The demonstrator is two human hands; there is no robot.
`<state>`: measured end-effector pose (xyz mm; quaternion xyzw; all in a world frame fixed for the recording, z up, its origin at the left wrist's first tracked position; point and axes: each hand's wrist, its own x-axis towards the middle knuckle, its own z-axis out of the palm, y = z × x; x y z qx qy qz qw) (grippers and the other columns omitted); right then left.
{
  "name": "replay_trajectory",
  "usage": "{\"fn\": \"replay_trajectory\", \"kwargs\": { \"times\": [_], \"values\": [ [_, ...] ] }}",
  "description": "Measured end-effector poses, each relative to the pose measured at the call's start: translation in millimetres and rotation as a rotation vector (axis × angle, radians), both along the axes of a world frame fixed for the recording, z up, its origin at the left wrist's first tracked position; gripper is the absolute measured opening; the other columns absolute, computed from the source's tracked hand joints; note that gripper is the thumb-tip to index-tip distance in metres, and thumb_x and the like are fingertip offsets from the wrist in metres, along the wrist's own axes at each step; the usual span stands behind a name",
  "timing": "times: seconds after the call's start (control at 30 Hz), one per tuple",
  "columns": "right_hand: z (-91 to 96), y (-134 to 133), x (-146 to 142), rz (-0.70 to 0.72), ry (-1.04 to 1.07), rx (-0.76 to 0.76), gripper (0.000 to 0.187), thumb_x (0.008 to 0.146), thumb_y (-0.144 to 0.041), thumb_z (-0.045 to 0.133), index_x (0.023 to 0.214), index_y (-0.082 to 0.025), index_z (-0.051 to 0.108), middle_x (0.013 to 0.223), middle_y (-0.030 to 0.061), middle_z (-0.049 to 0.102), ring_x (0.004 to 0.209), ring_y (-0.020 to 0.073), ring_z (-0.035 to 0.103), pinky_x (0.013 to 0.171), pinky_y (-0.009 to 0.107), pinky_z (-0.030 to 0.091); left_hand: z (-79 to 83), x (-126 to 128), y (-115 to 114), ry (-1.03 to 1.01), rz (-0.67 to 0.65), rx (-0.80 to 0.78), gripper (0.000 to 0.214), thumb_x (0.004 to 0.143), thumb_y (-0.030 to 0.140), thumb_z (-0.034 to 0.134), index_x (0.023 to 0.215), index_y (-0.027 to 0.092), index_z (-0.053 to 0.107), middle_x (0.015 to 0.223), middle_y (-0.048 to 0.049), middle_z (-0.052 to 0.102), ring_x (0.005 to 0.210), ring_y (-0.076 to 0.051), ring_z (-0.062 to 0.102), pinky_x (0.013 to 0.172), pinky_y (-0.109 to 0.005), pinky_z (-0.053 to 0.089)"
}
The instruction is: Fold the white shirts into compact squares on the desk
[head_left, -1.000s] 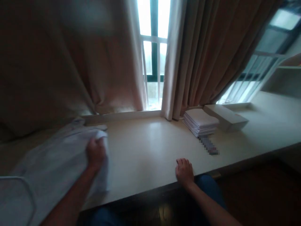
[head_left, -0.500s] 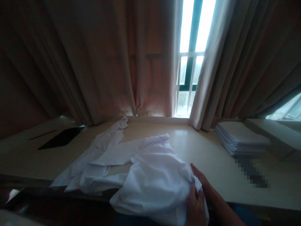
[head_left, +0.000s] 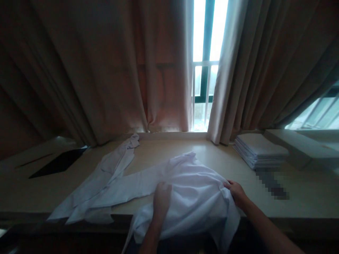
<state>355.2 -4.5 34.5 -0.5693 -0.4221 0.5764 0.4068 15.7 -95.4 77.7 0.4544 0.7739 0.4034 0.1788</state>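
Note:
A rumpled white garment [head_left: 196, 197] lies over the table's front edge, its near part hanging down. What looks like a sleeve stretches left from it. My left hand [head_left: 162, 197] is closed in a fist on the garment's left side, with fabric seemingly gathered in the fingers. At the right side, my right hand [head_left: 235, 192] pinches the garment's edge between thumb and fingers. Another white cloth [head_left: 106, 176] lies long and loose on the left, reaching from the back of the table to its front edge, partly under the sleeve-like piece.
A neat stack of folded white cloth [head_left: 261, 150] stands at the back right, beside a long pale box [head_left: 299, 146]. A blurred-out dark item [head_left: 272, 183] lies before the stack. A flat black sheet [head_left: 58, 162] is at the left. Curtains [head_left: 111, 70] hang behind the table [head_left: 299, 197].
My left hand has moved left from beside the right hand to the garment's left side. My right hand now grips the right edge, and the garment is spread wider and flatter.

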Motion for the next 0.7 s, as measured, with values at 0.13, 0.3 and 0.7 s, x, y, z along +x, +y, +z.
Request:
{"fn": "replay_trajectory", "kwargs": {
  "times": [0.13, 0.3, 0.7],
  "values": [
    [-18.0, 10, 10, -0.069, -0.604, 0.194, 0.024, 0.077, -0.033, 0.056, 0.087, -0.016, 0.069, 0.088, 0.0082, 0.072, 0.083, 0.0237, 0.065, 0.072, 0.030, 0.047, -17.7, -65, 24, 0.189, 0.108, -0.131, 0.047, 0.078, 0.042, 0.057, 0.115, 0.011, 0.056, 0.122, -0.0174, 0.060, 0.114, -0.026, 0.056, 0.093, -0.032, 0.045],
    [-43.2, -1, -5, -0.022, -1.132, 0.422, 0.025, 0.091, -0.023, 0.040, 0.099, -0.019, 0.063, 0.100, 0.0076, 0.064, 0.096, 0.0188, 0.058, 0.077, 0.026, 0.040, -25.4, -98, 24, 0.252, 0.207, -0.197, 0.040, 0.069, 0.033, 0.066, 0.101, 0.011, 0.062, 0.118, -0.0169, 0.061, 0.112, -0.034, 0.054, 0.080, -0.035, 0.047],
    [-43.3, -8, -19, 0.007, -1.363, 0.485, 0.024, 0.095, -0.016, 0.034, 0.101, -0.020, 0.057, 0.103, 0.0074, 0.057, 0.091, 0.0184, 0.057, 0.070, 0.026, 0.040, 3.3, -36, 63, 0.061, 0.132, 0.060, 0.038, 0.088, 0.038, 0.044, 0.112, 0.014, 0.061, 0.110, -0.0068, 0.067, 0.103, -0.023, 0.060, 0.089, -0.032, 0.045]
  ]
}}
